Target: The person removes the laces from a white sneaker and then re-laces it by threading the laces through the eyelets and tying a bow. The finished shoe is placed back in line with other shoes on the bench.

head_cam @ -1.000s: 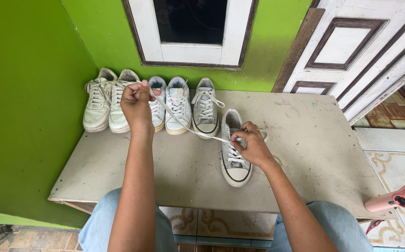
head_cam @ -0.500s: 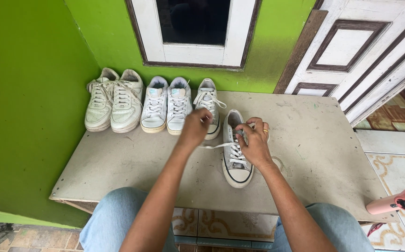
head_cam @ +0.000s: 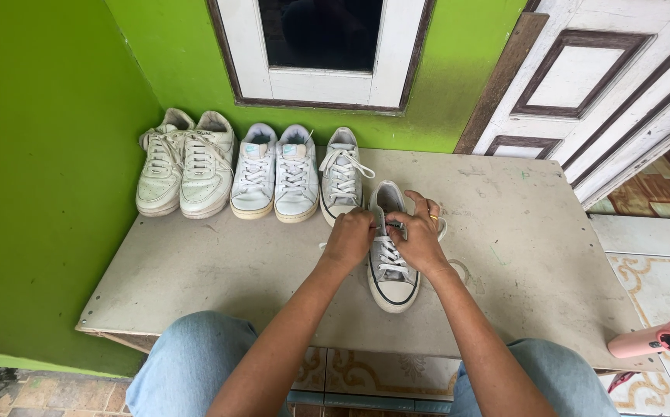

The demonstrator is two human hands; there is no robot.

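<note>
Scene: A person sits at a low grey bench (head_cam: 196, 278) against a bright green wall (head_cam: 41, 154), both hands at work on one shoe.
Left hand: The left hand (head_cam: 348, 239) meets the grey sneaker (head_cam: 390, 266) from the 9 o'clock side, fingers clenched on the white lace (head_cam: 385, 251) at the upper eyelets.
Right hand: The right hand (head_cam: 420, 239) comes in from 3 o'clock, thumb and forefinger pinched on the same lace; a gold ring (head_cam: 433, 218) shows on one finger.
Sneaker: It stands upright near the bench's centre, white toe cap pointing to 6 o'clock, toward the person, heel to 12 o'clock.
Row of shoes: At 10 to 11 o'clock of the hands, five laced shoes line the wall: a pale cream pair (head_cam: 184, 162) far left, a white pair (head_cam: 275, 171) next, and a single grey sneaker's mate (head_cam: 341, 176) just beside the one being handled.
Surroundings: A white-framed window (head_cam: 319, 77) sits at 12 o'clock, a white panelled door (head_cam: 597, 85) at 2 o'clock.
Edge of bench: A pink handheld device (head_cam: 659, 338) lies at 4 o'clock, well apart from the hands.
Foreground: Blue-jeaned knees (head_cam: 188, 363) frame the bottom at 6 o'clock.
</note>
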